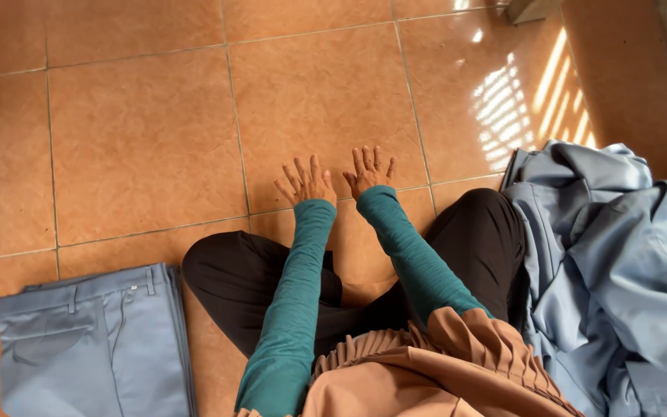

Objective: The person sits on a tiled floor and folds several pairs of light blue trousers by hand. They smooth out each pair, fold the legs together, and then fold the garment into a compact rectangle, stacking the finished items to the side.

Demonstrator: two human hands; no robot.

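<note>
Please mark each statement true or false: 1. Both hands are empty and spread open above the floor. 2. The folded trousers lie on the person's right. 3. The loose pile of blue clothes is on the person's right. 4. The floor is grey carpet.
1. Left hand and right hand are empty, fingers spread above the tiled floor: true.
2. False: the folded trousers lie on the person's left.
3. The loose pile of blue clothes is on the right: true.
4. False: the floor is orange-brown tile.
</note>
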